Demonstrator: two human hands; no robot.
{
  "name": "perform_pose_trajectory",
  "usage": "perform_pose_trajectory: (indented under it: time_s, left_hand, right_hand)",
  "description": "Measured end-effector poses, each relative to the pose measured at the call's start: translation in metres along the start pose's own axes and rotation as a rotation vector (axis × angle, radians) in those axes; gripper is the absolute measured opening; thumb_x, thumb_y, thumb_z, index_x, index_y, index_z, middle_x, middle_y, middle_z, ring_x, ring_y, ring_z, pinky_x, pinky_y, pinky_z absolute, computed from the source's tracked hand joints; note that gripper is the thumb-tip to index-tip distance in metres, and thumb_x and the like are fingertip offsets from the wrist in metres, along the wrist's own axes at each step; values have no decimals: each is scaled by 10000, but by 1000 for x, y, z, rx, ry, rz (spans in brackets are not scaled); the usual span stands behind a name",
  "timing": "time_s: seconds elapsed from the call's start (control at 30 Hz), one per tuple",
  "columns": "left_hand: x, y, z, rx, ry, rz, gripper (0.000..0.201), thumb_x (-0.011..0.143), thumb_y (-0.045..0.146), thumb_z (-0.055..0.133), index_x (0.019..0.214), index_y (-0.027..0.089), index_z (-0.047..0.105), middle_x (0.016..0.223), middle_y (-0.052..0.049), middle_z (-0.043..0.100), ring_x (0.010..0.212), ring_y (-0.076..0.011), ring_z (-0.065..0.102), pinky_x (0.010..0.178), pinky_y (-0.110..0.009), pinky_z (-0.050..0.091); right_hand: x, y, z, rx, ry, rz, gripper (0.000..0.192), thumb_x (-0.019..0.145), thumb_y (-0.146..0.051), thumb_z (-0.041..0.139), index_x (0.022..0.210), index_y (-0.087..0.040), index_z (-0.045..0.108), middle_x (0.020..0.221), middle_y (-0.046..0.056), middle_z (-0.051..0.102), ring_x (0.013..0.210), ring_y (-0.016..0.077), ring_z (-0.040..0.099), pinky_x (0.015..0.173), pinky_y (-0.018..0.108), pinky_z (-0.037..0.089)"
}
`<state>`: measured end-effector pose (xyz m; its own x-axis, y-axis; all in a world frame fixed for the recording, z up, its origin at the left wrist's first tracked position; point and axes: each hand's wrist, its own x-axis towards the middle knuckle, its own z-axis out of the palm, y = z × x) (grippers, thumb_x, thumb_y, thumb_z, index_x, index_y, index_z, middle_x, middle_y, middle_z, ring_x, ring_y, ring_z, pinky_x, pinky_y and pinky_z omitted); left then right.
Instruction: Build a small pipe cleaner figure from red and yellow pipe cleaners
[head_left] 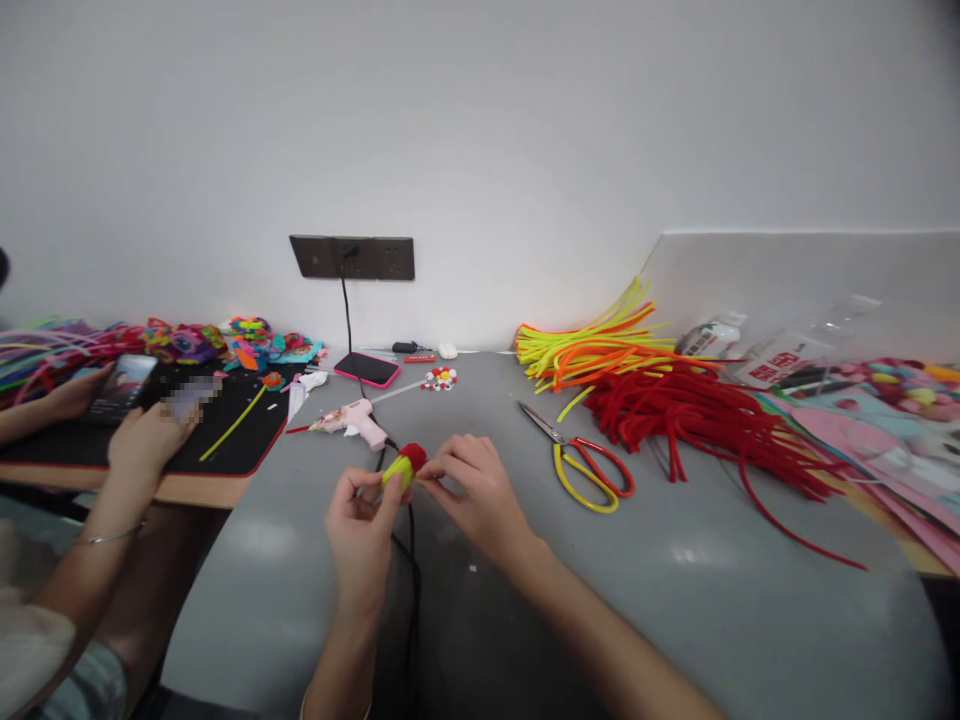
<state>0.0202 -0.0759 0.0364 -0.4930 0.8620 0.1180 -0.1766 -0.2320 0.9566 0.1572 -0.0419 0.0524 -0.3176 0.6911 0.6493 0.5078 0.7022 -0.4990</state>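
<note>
My left hand (pixel 360 525) pinches a small fuzzy piece (pixel 403 466), yellow-green below and red on top, just above the grey table (pixel 675 600). My right hand (pixel 476 490) meets it from the right, with fingertips on the red end. Both hands hold the piece over a black cord (pixel 412 580). A pink glue gun (pixel 358 420) lies just behind the hands.
Scissors with yellow and red handles (pixel 585 465) lie to the right. Beyond them are piles of red (pixel 690 420) and yellow pipe cleaners (pixel 592 345). A pink-edged phone (pixel 367 369) lies near the wall socket (pixel 352 257). At the left, another person's hands (pixel 142 440) hold a phone over a black mat (pixel 225 430).
</note>
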Motion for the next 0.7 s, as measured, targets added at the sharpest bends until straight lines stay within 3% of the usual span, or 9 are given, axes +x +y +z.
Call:
perform_pose_trajectory:
  time_s: [0.2,0.4,0.7]
  left_hand:
    - [2,-2,-1,-174,3,-135,367,604,336,844,699,165,532,620,55,607,550,-89,624,570,-198,538]
    - [8,5,-4,-256,-48,-285,406,556,360,863,731,167,551,665,31,644,541,-92,627,526,-187,524]
    - [11,7,-8,-260,-43,-292,404,531,358,879,803,167,649,775,-3,703,598,-99,652,553,-186,534]
  right_hand:
    - [-5,-5,-11,102,31,3,33,874,-260,654,871,-228,659,766,14,633,731,162,559,701,320,376]
    - [-16,10,-32,250,205,225,117,917,-249,530,968,-226,633,749,12,585,672,161,521,646,306,424]
    - [-20,23,-37,283,150,248,142,896,-204,554,970,-224,674,832,34,613,764,173,566,732,323,464]
